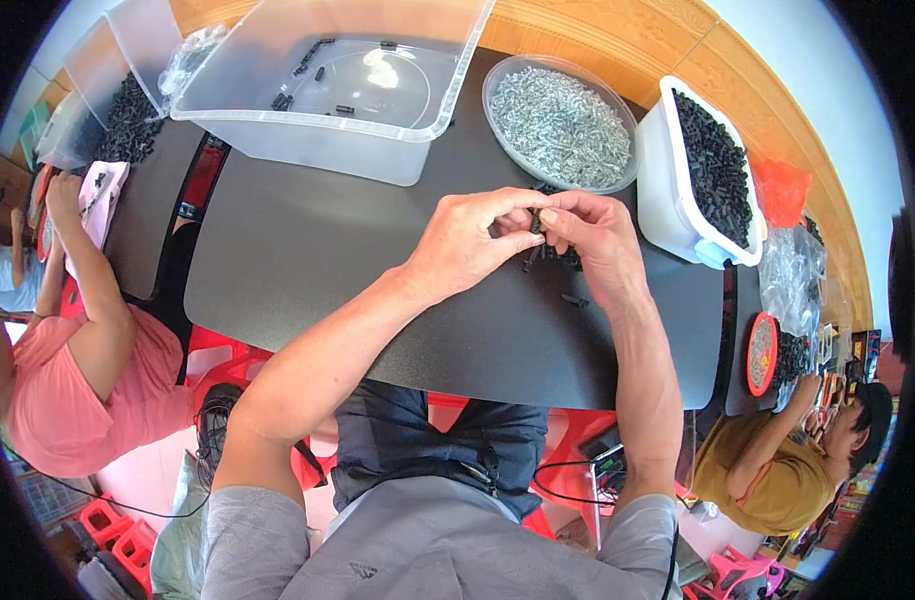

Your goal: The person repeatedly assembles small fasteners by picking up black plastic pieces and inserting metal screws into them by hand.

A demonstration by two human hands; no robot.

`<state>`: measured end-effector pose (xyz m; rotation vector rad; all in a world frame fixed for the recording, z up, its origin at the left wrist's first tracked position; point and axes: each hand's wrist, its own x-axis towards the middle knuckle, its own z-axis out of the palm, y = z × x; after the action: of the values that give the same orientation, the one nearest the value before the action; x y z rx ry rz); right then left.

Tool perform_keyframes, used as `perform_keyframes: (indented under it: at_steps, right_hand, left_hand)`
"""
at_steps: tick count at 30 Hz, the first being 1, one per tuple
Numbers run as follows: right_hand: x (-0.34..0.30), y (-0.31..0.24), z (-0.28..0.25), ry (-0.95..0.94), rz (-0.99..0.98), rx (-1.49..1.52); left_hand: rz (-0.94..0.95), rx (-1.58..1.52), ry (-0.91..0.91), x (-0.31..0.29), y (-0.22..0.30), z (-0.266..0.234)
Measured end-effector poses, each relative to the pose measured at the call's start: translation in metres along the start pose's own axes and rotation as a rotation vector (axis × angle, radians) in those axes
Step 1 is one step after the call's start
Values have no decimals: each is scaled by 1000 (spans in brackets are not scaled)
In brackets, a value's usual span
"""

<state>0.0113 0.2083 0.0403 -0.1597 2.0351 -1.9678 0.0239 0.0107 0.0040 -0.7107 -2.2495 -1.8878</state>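
Over the table, my left hand [472, 238] and my right hand [599, 240] meet fingertip to fingertip. Between them they pinch a small black ribbed plastic piece [535, 222], partly covered by the fingers. Just behind and below the hands lies a small heap of similar black pieces [559, 256], mostly hidden by them. A single loose black piece [575, 300] rests nearer to me, beside my right wrist. Beyond the hands stands a round clear bowl [489, 100] full of small shiny silvery pieces [562, 120].
A large clear plastic bin [307, 150] with several black pieces inside stands at the back left. At the right is a white tub [667, 190] heaped with black pieces [715, 165]. The dark table [377, 350] is under my hands. Co-workers sit left [97, 390] and right [777, 450].
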Motion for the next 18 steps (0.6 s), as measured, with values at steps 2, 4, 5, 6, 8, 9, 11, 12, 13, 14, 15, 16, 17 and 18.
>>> perform_keyframes:
  at_steps: [2,4,5,6,8,9,11,12,13,14,15,16,17,18]
  right_hand:
    - [-1,-2,-2,6,-4,33]
    - [-1,-4,-3,4,-9,70]
    - [-1,-4,-4,-14,8,52]
    - [-1,-6,-5,-28,25,32]
    - [-3,-8,-3,-47,21,17]
    - [-3,-9,-1,-70,18,3]
    - [-3,-7,1,-59,14,23]
    - [-3,-7,2,-48,10,42]
    - [-3,-7,3,-48,10,43]
    - [-4,-6,4,-62,18,20]
    - [-4,-6,4,-75,25,-2]
    - [-4,-6,4,-76,25,-3]
    - [-4,-6,4,-82,22,8]
    - [-3,-5,4,-88,18,18]
  left_hand:
    - [-5,-10,34,1,2,0]
    - [6,4,47,2,3,-3]
    - [16,15,59,3,3,-4]
    - [18,14,58,3,4,-4]
    - [67,85,87,4,5,-5]
    - [68,86,87,4,5,-5]
    - [72,78,107,4,4,-5]
    - [72,78,106,4,5,-5]
    - [92,85,112,5,5,-4]
    - [112,93,118,5,5,-4]
    - [112,93,118,5,4,-4]
    - [128,92,122,4,3,-3]
    - [144,91,126,4,2,-3]
    - [144,91,126,4,2,-3]
